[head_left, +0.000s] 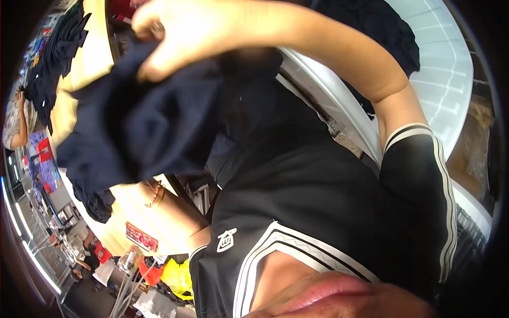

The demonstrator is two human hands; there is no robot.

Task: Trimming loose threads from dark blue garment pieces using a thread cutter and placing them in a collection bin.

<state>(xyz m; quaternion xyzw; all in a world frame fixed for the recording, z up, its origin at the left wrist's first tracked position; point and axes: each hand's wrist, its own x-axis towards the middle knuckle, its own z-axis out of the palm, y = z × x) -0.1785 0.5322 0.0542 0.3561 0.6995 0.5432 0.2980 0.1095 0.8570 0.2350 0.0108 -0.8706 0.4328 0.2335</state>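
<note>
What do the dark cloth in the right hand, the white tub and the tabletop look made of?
Dark cloth: soft, matte fabric, judging by its folds; blur hides the weave. White tub: probably smooth, glossy plastic, from bright reflections. Tabletop: wood or wood-look laminate, by its pale tan colour; glare leaves the finish unclear.

the right arm [400, 114] is bent at the elbow [389, 94], its bare forearm [318, 37] reaching across in front of the torso [318, 180] toward the person's left; the right hand [183, 40] grips between thumb [155, 66] and bent fingers [142, 22]; the left forearm [177, 212] angles outward, the left hand hidden from view.
</note>
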